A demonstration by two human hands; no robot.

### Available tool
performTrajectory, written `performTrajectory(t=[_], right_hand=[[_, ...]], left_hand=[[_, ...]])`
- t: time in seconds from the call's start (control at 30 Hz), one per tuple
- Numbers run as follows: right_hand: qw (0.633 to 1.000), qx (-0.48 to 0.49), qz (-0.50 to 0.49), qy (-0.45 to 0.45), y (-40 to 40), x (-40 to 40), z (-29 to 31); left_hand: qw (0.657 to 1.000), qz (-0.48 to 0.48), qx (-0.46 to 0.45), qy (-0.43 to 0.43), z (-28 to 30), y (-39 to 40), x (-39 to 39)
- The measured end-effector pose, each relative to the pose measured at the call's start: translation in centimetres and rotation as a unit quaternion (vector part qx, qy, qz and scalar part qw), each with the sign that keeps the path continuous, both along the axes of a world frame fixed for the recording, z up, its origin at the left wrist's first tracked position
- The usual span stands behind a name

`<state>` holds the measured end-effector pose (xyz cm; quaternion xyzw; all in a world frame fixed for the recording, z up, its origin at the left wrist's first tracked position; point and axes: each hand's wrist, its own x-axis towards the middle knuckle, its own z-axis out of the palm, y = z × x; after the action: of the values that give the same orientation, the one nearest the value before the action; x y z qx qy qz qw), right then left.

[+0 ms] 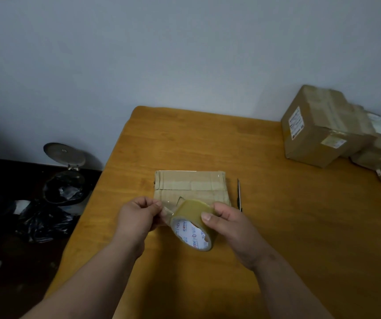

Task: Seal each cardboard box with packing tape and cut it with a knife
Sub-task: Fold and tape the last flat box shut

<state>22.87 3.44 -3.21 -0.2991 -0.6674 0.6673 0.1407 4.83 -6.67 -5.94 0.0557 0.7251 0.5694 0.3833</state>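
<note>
Just beyond hand (227,229) — box (190,186)

Plain pale wall (184,54), wooden table (299,226), dark floor (5,226), open pedal bin (64,180) at left.

One tape roll (193,224), one knife (239,194)

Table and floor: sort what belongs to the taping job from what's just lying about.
In use: tape roll in right hand; tape end in left hand; flat box; knife.

Lying about: stacked boxes, open bin, black bags.
</note>
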Motion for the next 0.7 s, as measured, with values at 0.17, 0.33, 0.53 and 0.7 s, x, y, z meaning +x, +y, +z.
performTrajectory(t=[0.17, 0.33, 0.53, 0.7], right_hand=[[0.988, 0.122, 0.049, -0.081, 0.9, 0.2, 0.0], [0.941, 0.237, 0.05, -0.235, 2.3, 1.2, -1.1], [0.988, 0.036, 0.001, -0.151, 3.8, 1.6, 0.3], [0.989, 0.019, -0.006, -0.149, 5.3, 1.4, 0.5]], left_hand=[[0.99, 0.058, -0.036, 0.123, -0.2, 0.3, 1.0], [0.984, 0.141, -0.007, 0.104, 0.2, 0.4, -0.2], [0.986, 0.145, -0.012, 0.083, -0.9, 1.0, -0.3], [0.979, 0.157, -0.052, 0.118, -2.0, 1.5, -0.2]])
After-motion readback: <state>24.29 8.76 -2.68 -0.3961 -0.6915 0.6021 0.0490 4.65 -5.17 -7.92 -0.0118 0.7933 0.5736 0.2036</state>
